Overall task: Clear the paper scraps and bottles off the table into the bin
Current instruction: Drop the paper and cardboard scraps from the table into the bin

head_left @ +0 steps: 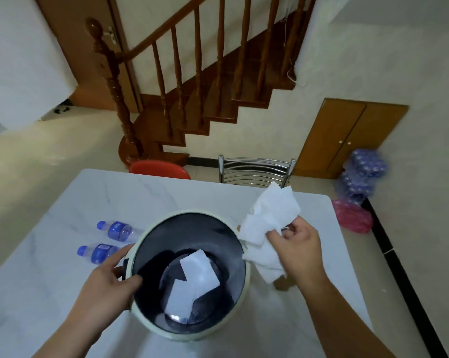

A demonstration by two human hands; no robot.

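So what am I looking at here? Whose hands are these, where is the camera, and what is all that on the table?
No machine here: a person wears a camera on the head, looking down at their own two hands. The left hand grips the rim of a round bin, which has paper pieces at its bottom. The right hand holds crumpled white paper scraps beside the bin's edge, not yet dropped in. Two water bottles with blue caps lie on their sides on the white table, left of the bin.
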